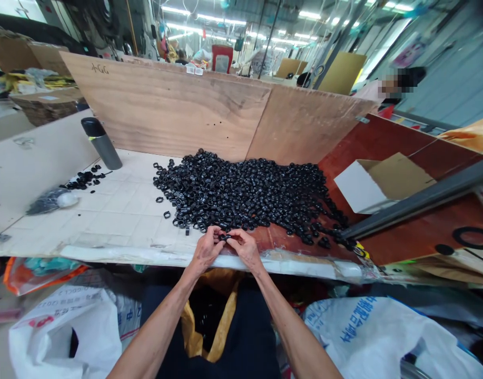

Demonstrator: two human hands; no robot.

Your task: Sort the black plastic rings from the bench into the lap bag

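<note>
At the front edge of the bench, my left hand (pixel 208 245) and my right hand (pixel 244 246) meet with fingertips closed on small black ring-shaped parts (pixel 224 238). Whether it is one part or two between them is too small to tell. Right behind my fingers spreads a large pile of the same black rings (pixel 241 189), reaching back toward the plywood board. Below my hands, in my lap, an open yellow bag (pixel 224 339) holds dark contents that I cannot make out clearly.
A grey bottle (pixel 102 145) leans at the left, near loose black bits (pixel 84 180) and a clear bag (pixel 47 202). Plywood (pixel 178 110) walls the back. To the right are a white carton (pixel 360 187) and a dark metal bar (pixel 419 197). White sacks (pixel 71 326) stand below. Another person is far right.
</note>
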